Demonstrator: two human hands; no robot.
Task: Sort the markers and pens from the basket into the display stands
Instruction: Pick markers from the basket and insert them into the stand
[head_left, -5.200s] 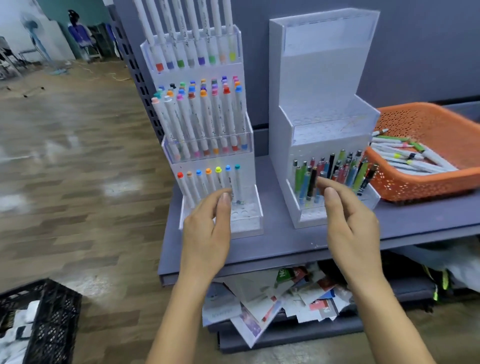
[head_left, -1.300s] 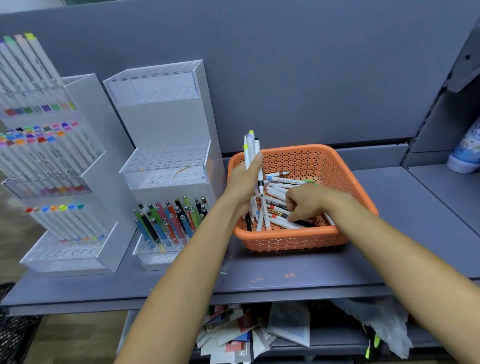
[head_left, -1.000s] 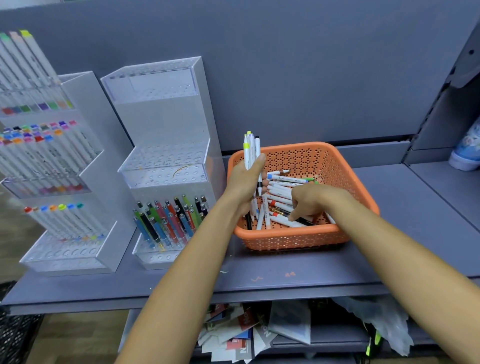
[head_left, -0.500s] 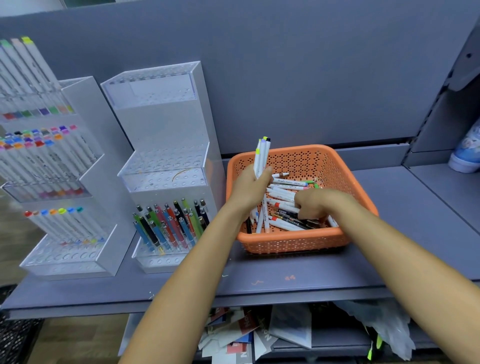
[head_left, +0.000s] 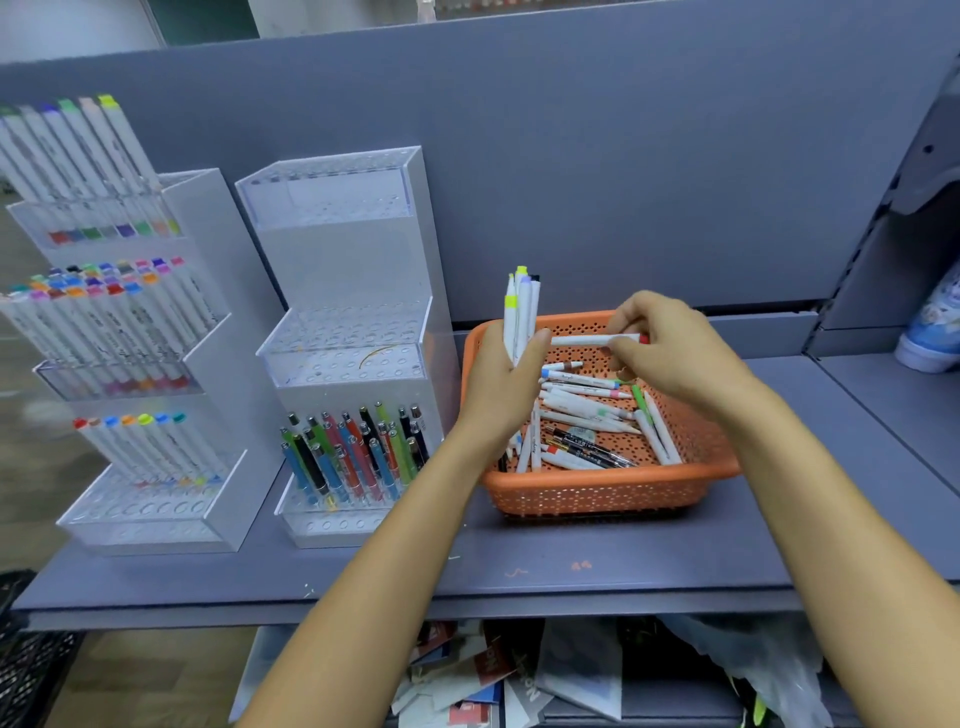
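"White plastic with a red end: who holds this single marker (head_left: 592, 340)?" asks the first.

"The right hand (head_left: 675, 353) pinches it in the fingertips, lying level above the orange basket (head_left: 597, 491). The left hand (head_left: 506, 384) grips a bundle of markers (head_left: 521, 317) upright, over the basket's left rim."

"How can the person do this step well?"

"Probably by sliding it into the bundle with the caps the same way. The left fingers should loosen only a little, so none drops. More markers and pens (head_left: 582, 410) lie in the basket."

"And after?"

"The marker stand (head_left: 130, 364) is far left on the grey shelf (head_left: 571, 566), past the pen stand (head_left: 353, 364). Its lowest row has free holes."
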